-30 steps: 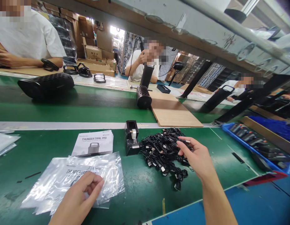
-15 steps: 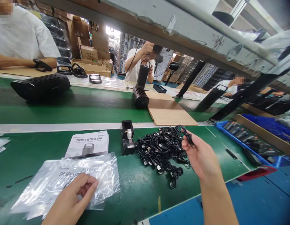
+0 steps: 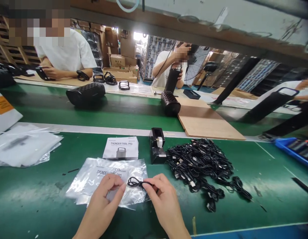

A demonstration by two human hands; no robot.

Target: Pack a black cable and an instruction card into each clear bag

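My right hand pinches a coiled black USB cable, its loop pointing left over the clear plastic bags. Close to that loop, my left hand has thumb and forefinger drawn together above the bags. I cannot make out whether bag film is between its fingertips. Through the top bag shows a printed "Thunder Trail Pro" booklet. Behind the bags lies a stack of the same booklets. To the right is a tangled heap of black cables.
A black tape dispenser stands between booklets and cables. More plastic bags lie at left. Across the green bench are black speakers, a wooden board and co-workers. A blue tray is at right; a shelf beam hangs overhead.
My right hand has brought the cable left from above the heap to beside my left hand, over the bags. The view has turned left.
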